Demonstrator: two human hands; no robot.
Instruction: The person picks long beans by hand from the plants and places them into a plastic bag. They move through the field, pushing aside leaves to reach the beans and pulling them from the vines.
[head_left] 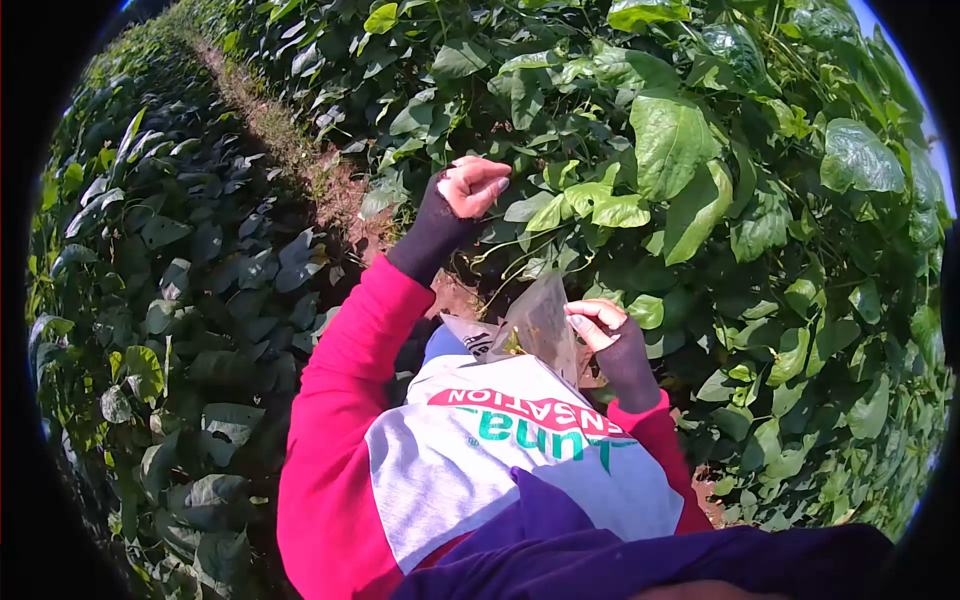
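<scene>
My left hand [474,187], in a dark fingerless sleeve, is raised beside the leafy plants with its fingers curled together; whatever it may hold is too small to tell. Lower and to the right, my right hand [602,324] pinches the upper edge of a clear plastic bag [540,318]. The bag stands open in front of my waist, with some small yellow-green bits inside. Just beyond the hands are broad green leaves [606,205] and thin stems.
Dense climbing plants [760,230] fill the right side and come close to both hands. Another row of leafy plants [200,320] stands on the left. A narrow strip of brown soil [345,200] runs between the rows toward the upper left.
</scene>
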